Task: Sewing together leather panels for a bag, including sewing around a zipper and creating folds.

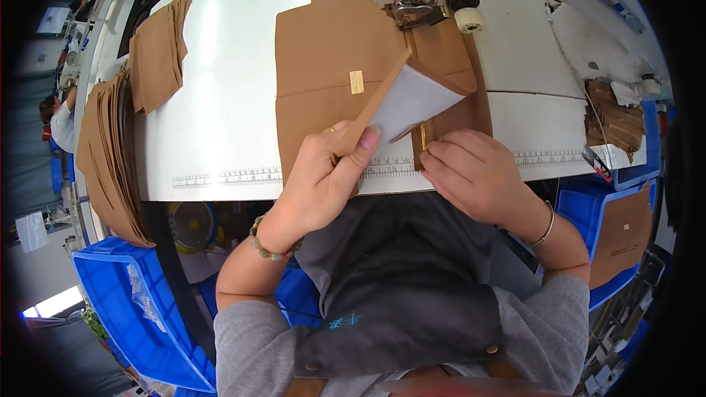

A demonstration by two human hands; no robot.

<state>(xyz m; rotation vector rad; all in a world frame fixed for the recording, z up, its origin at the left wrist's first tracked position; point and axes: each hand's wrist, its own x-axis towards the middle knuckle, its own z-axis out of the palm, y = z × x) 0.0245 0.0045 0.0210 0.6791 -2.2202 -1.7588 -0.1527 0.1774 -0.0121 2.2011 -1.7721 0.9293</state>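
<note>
A large brown leather-like panel (323, 51) lies on the white sewing table, its far right part under the sewing machine's presser foot (412, 13). My left hand (327, 165) is closed on a folded-up flap (423, 99) of brown material, thumb on its pale grey underside. Beside it my right hand (474, 173) pinches the near end of a gold-toothed zipper (423, 136) with thumb and fingers. The zipper runs along the panel toward the machine. A small gold label (357, 82) sits on the panel left of the flap. The fingertips partly cover the zipper's end.
Brown cut pieces are stacked at the left, one pile (158, 51) on the table and a longer pile (110, 154) at its edge. Blue bins (140, 309) stand below left and right. Small scissors-like snips (597, 164) and scraps (616, 117) lie at the right. A ruler strip (228, 176) edges the table.
</note>
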